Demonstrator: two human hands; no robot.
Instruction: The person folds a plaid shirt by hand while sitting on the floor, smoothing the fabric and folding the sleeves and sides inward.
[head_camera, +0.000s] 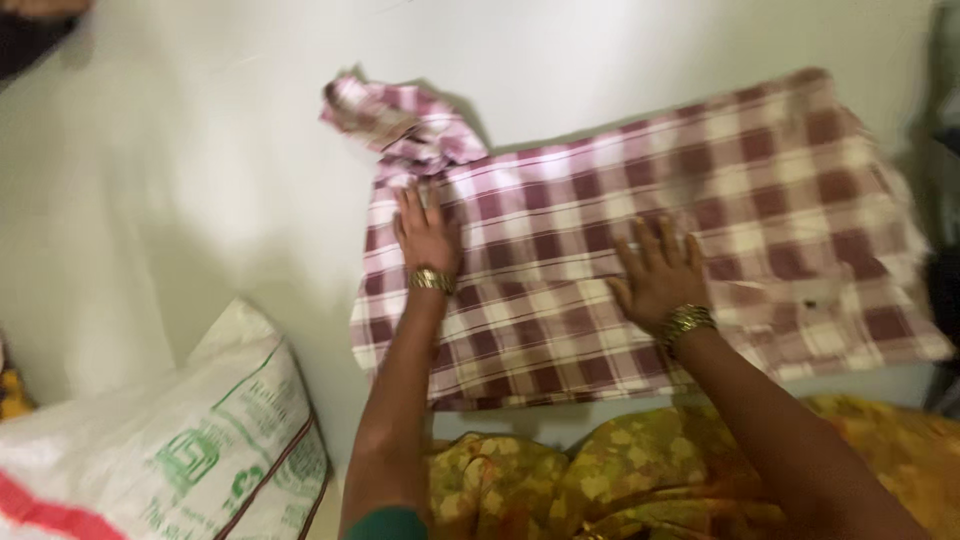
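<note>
While both lie flat, left hand (427, 235) and right hand (655, 275) press checked shirt (700, 190)

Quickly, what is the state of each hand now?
Left hand: open, flat on the checked cloth.
Right hand: open, flat on the cloth.

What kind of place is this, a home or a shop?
Probably a home floor: a maroon-and-white checked cotton shirt lies flat on the pale smooth floor, beside a white woven plastic sack.

One woven sack (190, 440) — white, green print, red stripe — lies lower left.
</note>
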